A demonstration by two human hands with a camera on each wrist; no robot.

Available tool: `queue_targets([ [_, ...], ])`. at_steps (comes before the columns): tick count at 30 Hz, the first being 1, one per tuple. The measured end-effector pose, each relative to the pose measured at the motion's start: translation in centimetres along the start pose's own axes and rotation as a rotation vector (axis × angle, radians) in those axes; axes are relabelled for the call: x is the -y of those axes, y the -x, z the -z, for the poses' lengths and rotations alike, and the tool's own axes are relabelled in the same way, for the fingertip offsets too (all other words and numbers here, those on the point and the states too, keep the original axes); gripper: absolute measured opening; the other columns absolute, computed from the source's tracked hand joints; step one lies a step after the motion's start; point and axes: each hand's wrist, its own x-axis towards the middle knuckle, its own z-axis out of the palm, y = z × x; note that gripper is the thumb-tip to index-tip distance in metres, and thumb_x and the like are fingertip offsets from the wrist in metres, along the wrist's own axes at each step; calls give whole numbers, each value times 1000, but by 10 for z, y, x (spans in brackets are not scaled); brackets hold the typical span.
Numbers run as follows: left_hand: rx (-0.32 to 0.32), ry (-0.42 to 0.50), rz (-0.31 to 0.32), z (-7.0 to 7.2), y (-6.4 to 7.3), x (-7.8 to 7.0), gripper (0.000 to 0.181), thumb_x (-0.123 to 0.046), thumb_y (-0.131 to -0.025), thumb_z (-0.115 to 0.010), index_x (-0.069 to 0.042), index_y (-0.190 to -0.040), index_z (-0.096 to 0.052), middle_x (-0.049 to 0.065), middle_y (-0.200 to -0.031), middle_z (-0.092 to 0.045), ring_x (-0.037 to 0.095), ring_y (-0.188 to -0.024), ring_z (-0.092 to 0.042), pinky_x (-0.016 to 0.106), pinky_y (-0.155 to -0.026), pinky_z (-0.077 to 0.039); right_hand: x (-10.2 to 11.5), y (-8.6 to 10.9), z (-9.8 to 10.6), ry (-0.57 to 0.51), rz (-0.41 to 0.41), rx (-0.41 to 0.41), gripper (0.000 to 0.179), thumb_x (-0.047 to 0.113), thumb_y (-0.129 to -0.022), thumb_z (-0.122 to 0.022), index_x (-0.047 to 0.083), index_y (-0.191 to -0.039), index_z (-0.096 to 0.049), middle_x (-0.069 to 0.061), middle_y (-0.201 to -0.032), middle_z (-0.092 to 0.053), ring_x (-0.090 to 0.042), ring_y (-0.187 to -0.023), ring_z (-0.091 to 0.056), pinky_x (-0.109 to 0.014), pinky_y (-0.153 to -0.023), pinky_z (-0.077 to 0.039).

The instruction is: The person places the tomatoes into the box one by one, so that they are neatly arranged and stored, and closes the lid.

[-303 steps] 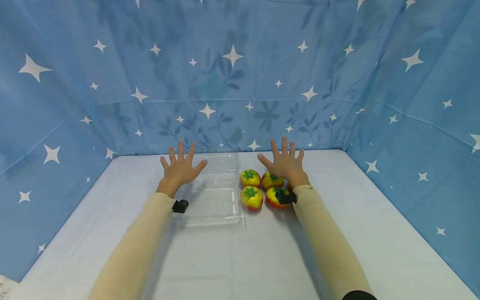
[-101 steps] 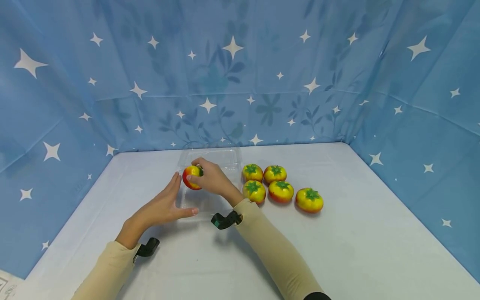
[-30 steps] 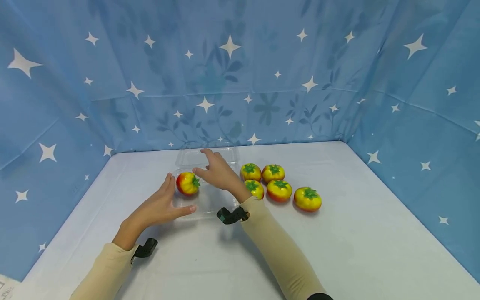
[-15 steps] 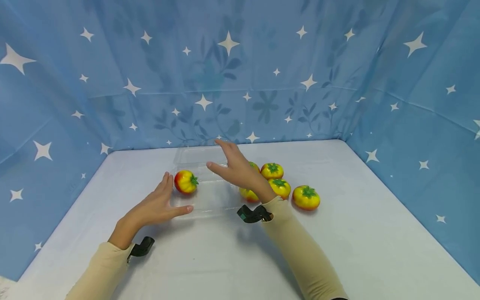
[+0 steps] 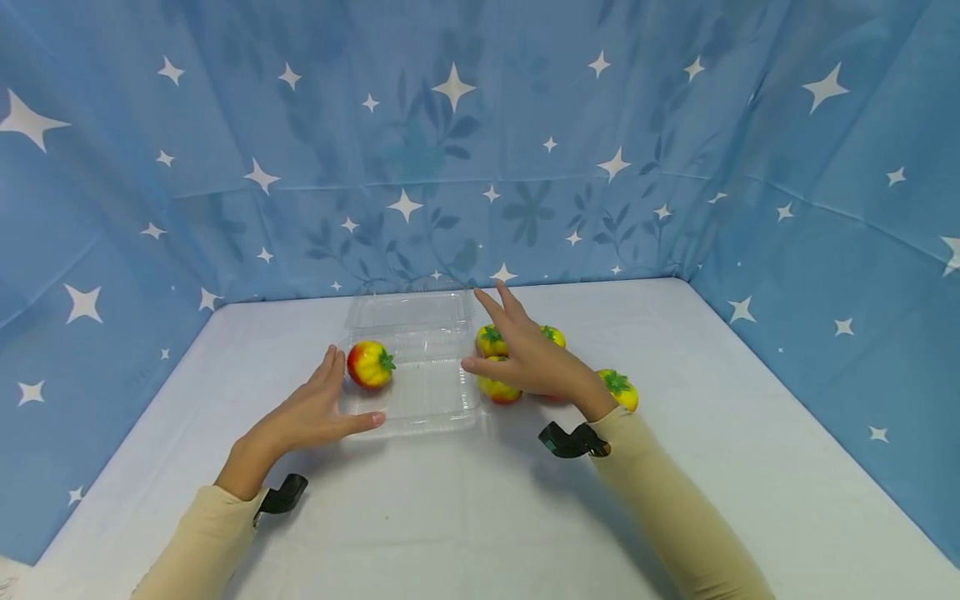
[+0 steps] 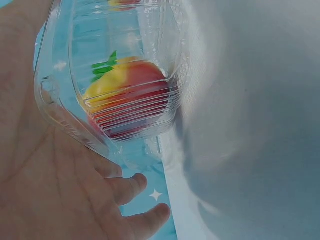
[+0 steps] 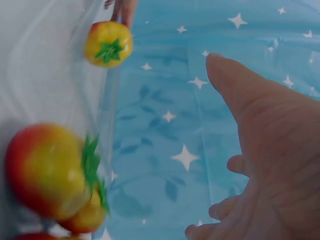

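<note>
Clear container [image 5: 431, 392] sits open before you, lid [image 5: 408, 310] folded back behind it, probably so its top is free. One red-yellow fruit [image 5: 367, 365] lies inside on its side by the left wall, green leaves to the right; that seems to spare the rest of the floor. Your left hand [image 5: 311, 408] is at the container's left wall, fingers straight, thumb spread toward its front, gripping nothing; likely a brace for light plastic. Your right hand [image 5: 532, 354] is spread, nothing in it, right of the container above the loose fruits [image 5: 501, 388], hiding some. The container's right wall stands between these and its inside. Another fruit [image 5: 618, 387] lies farther right. Starred curtain [image 5: 465, 167] hangs behind the container.
</note>
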Motion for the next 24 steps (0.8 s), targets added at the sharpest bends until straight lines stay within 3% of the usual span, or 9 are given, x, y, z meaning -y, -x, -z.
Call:
queue_targets([
  [12, 6, 13, -1, -2, 0, 0, 133, -69, -91, -72, 16, -164, 0, 35, -173, 9, 54, -159, -5, 67, -124, -15, -42, 58, 21, 137, -144, -17, 105, 52, -97, -77, 15, -174, -16, -22, -177, 7, -47, -162, 0, -78, -121, -1],
  [14, 10, 22, -3, -3, 1, 0, 133, -69, -91, -73, 16, -163, 0, 35, -172, 9, 54, -159, -6, 67, -124, -16, -50, 68, 25, 150, -179, -4, 106, 54, -96, -78, 13, -173, -17, -25, -177, 5, -49, -161, -2, -80, -119, -3],
  [20, 3, 14, -6, -2, 2, 0, 132, -69, -92, -72, 16, -164, -1, 35, -172, 8, 54, -159, -6, 67, -123, -17, -67, 93, 43, 100, -263, 98, 112, 55, -93, -80, 8, -172, -16, -34, -173, 3, -61, -154, -16, -81, -113, -26],
  [24, 0, 5, -5, -1, 0, 3, 132, -69, -92, -71, 16, -164, 0, 35, -173, 8, 54, -159, -6, 67, -123, -16, -77, 102, 51, 61, -307, 159, 113, 50, -92, -82, 4, -171, -15, -38, -171, 3, -64, -152, -19, -80, -113, -27],
])
